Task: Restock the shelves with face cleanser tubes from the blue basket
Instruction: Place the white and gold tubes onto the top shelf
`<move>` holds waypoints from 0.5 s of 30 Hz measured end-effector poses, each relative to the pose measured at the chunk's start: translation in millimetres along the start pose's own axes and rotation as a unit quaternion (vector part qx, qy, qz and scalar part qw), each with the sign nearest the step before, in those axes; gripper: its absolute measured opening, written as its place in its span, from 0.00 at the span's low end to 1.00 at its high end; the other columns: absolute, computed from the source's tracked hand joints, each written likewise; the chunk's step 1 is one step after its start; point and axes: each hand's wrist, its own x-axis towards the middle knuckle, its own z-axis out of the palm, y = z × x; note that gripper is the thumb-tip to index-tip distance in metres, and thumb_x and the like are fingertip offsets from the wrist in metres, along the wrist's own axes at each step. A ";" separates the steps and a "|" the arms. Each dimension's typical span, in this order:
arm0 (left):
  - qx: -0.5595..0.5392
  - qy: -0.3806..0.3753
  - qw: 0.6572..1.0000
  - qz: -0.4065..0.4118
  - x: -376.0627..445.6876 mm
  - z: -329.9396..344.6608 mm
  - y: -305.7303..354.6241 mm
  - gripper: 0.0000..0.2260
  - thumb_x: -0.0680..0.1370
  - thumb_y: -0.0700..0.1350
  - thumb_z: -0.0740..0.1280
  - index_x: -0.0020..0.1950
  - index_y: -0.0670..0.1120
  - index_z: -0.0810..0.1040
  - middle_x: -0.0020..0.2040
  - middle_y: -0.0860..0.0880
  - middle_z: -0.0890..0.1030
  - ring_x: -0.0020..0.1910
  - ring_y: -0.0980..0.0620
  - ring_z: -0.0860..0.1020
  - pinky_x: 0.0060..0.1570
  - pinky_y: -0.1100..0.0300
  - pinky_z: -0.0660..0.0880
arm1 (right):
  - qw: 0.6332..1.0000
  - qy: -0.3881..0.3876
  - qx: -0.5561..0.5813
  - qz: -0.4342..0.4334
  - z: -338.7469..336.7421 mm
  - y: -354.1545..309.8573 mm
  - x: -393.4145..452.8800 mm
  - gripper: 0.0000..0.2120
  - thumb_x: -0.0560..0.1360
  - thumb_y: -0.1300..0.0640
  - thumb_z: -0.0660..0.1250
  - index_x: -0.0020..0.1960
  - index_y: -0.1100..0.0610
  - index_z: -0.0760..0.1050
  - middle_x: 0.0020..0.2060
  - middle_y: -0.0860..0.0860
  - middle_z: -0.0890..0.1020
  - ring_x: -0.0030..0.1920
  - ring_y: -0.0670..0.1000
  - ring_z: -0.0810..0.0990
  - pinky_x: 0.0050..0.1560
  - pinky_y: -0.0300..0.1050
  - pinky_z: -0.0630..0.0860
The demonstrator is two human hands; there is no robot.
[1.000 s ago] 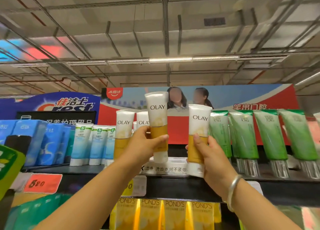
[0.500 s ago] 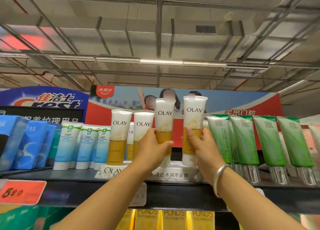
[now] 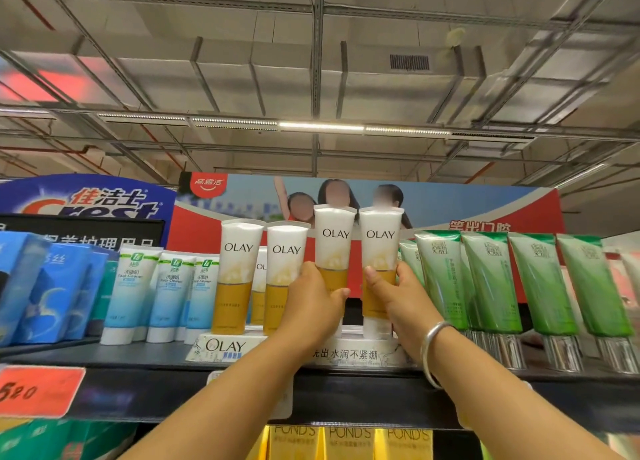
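Observation:
My left hand (image 3: pixel 313 305) grips a white-and-amber Olay cleanser tube (image 3: pixel 335 238), held upright over the white Olay display tray (image 3: pixel 225 347) on the top shelf (image 3: pixel 138 359). My right hand (image 3: pixel 398 302) grips a second Olay tube (image 3: pixel 380 238) right beside it, its cap down at the tray. Two more Olay tubes (image 3: pixel 237 272) stand in the tray to the left, with another partly hidden behind them. The blue basket is out of view.
Light blue cleanser tubes (image 3: pixel 159 293) and blue boxes (image 3: pixel 45 286) stand left of the Olay tray. A row of green tubes (image 3: pixel 485 283) stands close on the right. Yellow Pond's boxes (image 3: pixel 349 442) fill the shelf below. An orange price tag (image 3: pixel 38 390) hangs at the shelf's front edge.
Both hands have moved up and forward with their tubes, drawing them together side by side over the tray. The camera has tilted upward.

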 end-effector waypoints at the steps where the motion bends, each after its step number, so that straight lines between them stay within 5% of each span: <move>1: -0.003 -0.002 1.000 -0.004 0.7 -0.6 -0.6 0.14 0.76 0.47 0.67 0.57 0.45 0.67 0.56 0.47 0.76 0.49 0.52 0.71 0.46 0.62 0.66 | 1.000 0.001 -0.014 0.003 -0.8 0.4 -0.3 0.11 0.75 0.54 0.65 0.56 0.55 0.70 0.53 0.54 0.80 0.52 0.52 0.80 0.58 0.54 0.76; 11: 0.042 -0.030 0.998 -0.040 -5.7 1.1 -3.5 0.15 0.76 0.49 0.67 0.57 0.44 0.68 0.55 0.47 0.75 0.53 0.48 0.74 0.46 0.60 0.67 | 0.991 0.003 -0.133 0.028 -3.3 3.7 -5.9 0.15 0.76 0.54 0.65 0.59 0.59 0.71 0.53 0.55 0.80 0.54 0.54 0.78 0.60 0.54 0.74; 15: 0.093 -0.025 0.995 -0.019 -6.9 -3.0 -3.0 0.13 0.74 0.51 0.69 0.51 0.45 0.73 0.47 0.49 0.78 0.47 0.48 0.77 0.41 0.60 0.70 | 0.987 0.009 -0.155 0.028 -4.8 2.7 -6.7 0.14 0.75 0.54 0.66 0.58 0.58 0.73 0.51 0.54 0.81 0.51 0.53 0.79 0.56 0.50 0.75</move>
